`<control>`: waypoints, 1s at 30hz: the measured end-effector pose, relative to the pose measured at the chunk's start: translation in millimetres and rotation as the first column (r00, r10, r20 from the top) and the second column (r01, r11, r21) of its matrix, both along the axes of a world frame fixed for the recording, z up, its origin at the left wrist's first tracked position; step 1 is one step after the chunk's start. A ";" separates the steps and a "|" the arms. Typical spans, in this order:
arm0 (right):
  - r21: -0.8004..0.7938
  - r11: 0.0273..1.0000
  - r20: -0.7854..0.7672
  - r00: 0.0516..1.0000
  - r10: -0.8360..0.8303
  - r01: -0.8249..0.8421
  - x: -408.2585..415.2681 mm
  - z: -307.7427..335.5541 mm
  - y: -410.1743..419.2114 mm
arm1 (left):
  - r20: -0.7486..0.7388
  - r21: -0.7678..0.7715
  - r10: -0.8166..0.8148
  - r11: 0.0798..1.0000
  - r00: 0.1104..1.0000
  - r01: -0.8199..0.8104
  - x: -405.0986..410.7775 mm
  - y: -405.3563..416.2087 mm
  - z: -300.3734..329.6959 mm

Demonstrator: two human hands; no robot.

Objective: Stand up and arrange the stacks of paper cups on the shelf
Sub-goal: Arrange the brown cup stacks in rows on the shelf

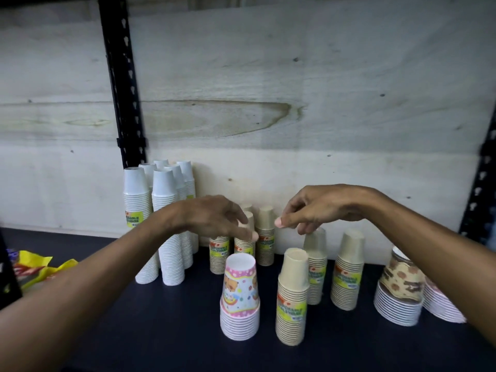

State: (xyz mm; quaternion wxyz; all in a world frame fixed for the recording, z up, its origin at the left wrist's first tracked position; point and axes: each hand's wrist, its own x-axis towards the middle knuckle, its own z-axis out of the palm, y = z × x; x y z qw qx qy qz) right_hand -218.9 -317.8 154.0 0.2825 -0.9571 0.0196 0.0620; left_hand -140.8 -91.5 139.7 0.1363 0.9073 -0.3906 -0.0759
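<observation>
the tan cup stack [314, 264] stands upright just below the right hand [324, 208], long axis vertical; this grip is loosely curled, fingertips at the stack's top, holding nothing that shows. the left hand [212, 218], fingers relaxed and empty, hovers before another tan stack [244, 237]. all stand on the dark shelf [161, 331], a pale wooden board [268, 76] behind, white stacks [161, 224] to the left

The left hand [214, 220] covers the tops of the beige cup stacks [243, 237] behind it; whether its fingers touch them cannot be told. Label print on the white cup stacks [139, 224] is too blurred to read. Yellow packets [40, 267] and the patterned stack [440, 299] at right are partly hidden.
</observation>
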 end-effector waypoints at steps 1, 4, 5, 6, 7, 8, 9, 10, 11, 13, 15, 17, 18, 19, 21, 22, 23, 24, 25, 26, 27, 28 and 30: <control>-0.004 1.000 -0.047 0.999 0.012 -0.012 -4.5 -0.9 0.0 | -0.023 0.051 -0.013 0.999 1.000 0.014 -5.7 -1.8 -0.9; 0.010 0.998 -0.157 0.986 0.057 -0.056 -15.8 -3.9 1.1 | -0.041 0.185 -0.042 0.981 0.998 0.049 -17.3 -7.1 -7.9; 0.014 0.997 -0.176 0.981 0.075 -0.074 -17.8 -5.6 1.4 | -0.034 0.219 -0.051 0.974 0.998 0.057 -18.6 -9.0 -11.8; 0.015 0.996 -0.188 0.978 0.090 -0.089 -19.3 -7.8 2.2 | -0.021 0.240 -0.062 0.968 0.998 0.065 -18.5 -10.4 -16.1; 0.010 0.995 -0.192 0.976 0.101 -0.101 -20.5 -10.0 2.7 | -0.001 0.253 -0.072 0.965 0.997 0.070 -18.3 -11.8 -20.1; 0.003 0.994 -0.193 0.975 0.111 -0.113 -21.3 -12.3 3.4 | 0.019 0.258 -0.078 0.964 0.997 0.071 -17.9 -12.7 -24.1; -0.003 0.993 -0.194 0.974 0.119 -0.122 -21.5 -14.8 4.0 | 0.032 0.257 -0.081 0.964 0.996 0.070 -16.9 -13.0 -27.6; -0.006 0.992 -0.197 0.972 0.125 -0.129 -21.5 -17.3 4.6 | 0.037 0.250 -0.081 0.966 0.996 0.069 -15.9 -13.1 -30.6; -0.007 0.991 -0.203 0.971 0.129 -0.133 -21.3 -20.2 4.9 | 0.039 0.238 -0.080 0.969 0.996 0.069 -14.9 -12.8 -33.0; -0.014 0.991 -0.214 0.969 0.127 -0.133 -19.6 -26.4 5.2 | 0.041 0.216 -0.080 0.974 0.996 0.070 -12.1 -11.5 -35.5; -0.029 0.990 -0.220 0.967 0.130 -0.140 -17.0 -32.6 5.5 | 0.045 0.211 -0.081 0.975 0.996 0.070 -10.2 -8.6 -35.4; -0.042 0.988 -0.214 0.968 0.134 -0.146 -14.3 -35.1 7.1 | 0.064 0.222 -0.085 0.973 0.994 0.068 -9.3 -3.5 -33.0; -0.044 0.989 -0.208 0.969 0.132 -0.144 -12.5 -34.6 8.1 | 0.070 0.229 -0.085 0.971 0.994 0.067 -8.4 0.0 -31.4; -0.045 0.989 -0.199 0.971 0.128 -0.140 -9.9 -33.8 9.5 | 0.073 0.230 -0.081 0.971 0.994 0.062 -6.3 4.5 -29.8; -0.067 0.990 -0.175 0.978 0.113 -0.126 -3.2 -31.4 12.3 | 0.074 0.223 -0.054 0.974 0.996 0.037 -1.5 15.4 -26.5; -0.090 0.989 -0.158 0.982 0.099 -0.114 1.6 -30.5 13.9 | 0.079 0.222 -0.040 0.975 0.996 0.021 1.3 21.8 -25.3; -0.117 0.988 -0.138 0.987 0.081 -0.097 6.5 -29.9 15.2 | 0.088 0.222 -0.031 0.975 0.996 0.011 3.5 27.5 -24.0; -0.142 0.987 -0.117 0.991 0.060 -0.077 11.8 -29.4 16.1 | 0.098 0.228 -0.023 0.974 0.995 0.000 5.2 32.8 -23.3; -0.160 0.986 -0.094 0.995 0.037 -0.051 17.6 -29.2 16.3 | 0.107 0.240 -0.021 0.971 0.994 -0.005 6.6 37.9 -22.7; -0.174 0.984 -0.072 0.997 0.014 -0.026 23.0 -29.1 16.3 | 0.109 0.254 -0.014 0.967 0.994 -0.014 8.0 43.0 -22.2; -0.191 0.982 -0.054 0.999 -0.005 -0.006 28.5 -29.0 16.7 | 0.100 0.254 0.001 0.967 0.995 -0.027 10.4 48.2 -22.2; -0.213 0.977 -0.041 0.999 -0.016 0.007 33.4 -28.8 16.8 | 0.080 0.242 0.028 0.969 0.996 -0.047 12.9 53.3 -22.5; -0.256 0.966 -0.020 0.999 -0.029 0.023 43.1 -29.3 17.2 | 0.058 0.227 0.076 0.970 0.995 -0.087 18.1 62.6 -23.8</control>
